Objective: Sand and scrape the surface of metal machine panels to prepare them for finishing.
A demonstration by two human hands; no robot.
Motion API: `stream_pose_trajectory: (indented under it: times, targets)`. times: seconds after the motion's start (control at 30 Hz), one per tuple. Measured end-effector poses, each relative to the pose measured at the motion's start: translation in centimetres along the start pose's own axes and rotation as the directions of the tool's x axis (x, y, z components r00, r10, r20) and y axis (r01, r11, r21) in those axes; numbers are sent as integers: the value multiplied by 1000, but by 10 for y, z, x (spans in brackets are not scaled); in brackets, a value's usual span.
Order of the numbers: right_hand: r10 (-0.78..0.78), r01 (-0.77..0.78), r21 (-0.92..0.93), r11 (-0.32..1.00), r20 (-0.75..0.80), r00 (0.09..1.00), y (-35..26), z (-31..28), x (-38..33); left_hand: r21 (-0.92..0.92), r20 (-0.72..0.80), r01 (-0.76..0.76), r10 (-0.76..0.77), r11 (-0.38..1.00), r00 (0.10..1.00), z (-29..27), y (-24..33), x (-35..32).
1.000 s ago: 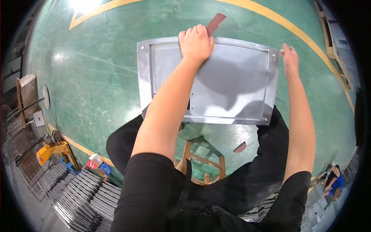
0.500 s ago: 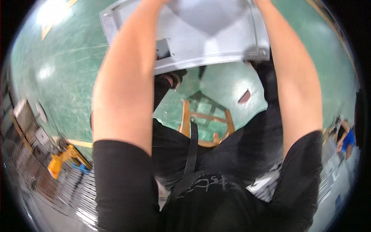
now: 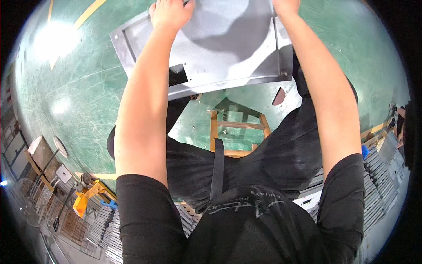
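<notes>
A wide grey sheet-metal panel with raised edges and a dark rectangular cutout lies across the top of the view, in front of my knees. My left hand is closed at the panel's far left edge, thumb over its face and fingers curled. At the far right side of the panel is my right hand. The upper border cuts off its fingers, so its grip is hidden. Shadows of my head and arms fall on the metal.
A wooden stool frame shows between my legs on the green floor. Stacked metal parts and a yellow jack-like tool stand at lower left. More stacks and a partly visible person are at right.
The panel and both hands have come lower in the view, toward my body. My hands, almost cut off before, now show more. The view has also shifted slightly.
</notes>
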State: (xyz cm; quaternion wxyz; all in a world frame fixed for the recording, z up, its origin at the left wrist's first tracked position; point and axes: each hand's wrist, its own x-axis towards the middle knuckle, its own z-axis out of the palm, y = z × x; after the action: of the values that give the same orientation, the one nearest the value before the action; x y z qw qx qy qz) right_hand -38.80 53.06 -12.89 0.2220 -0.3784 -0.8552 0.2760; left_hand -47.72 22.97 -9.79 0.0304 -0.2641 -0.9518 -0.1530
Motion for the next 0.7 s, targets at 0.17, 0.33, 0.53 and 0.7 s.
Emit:
stream_pose_trajectory:
  times: [0.17, 0.33, 0.53, 0.7]
  targets:
    - [-16, 4, -55, 998, -213, 977, -4, -32, -44, 57, -69, -35, 39, 998, 997, -10, 4, -44]
    - [145, -145, 14, 989, 16, 989, 23, -71, -59, 45, -165, -43, 50, 998, 985, -22, 29, -89]
    - [352, -376, 169, 911, 158, 923, 48, -87, -80, 19, -143, -43, 45, 999, 989, -30, 49, -122]
    - [478, -626, 456, 633, 406, 779, 58, -105, -93, 47, -102, -21, 26, 999, 994, -39, 52, -144]
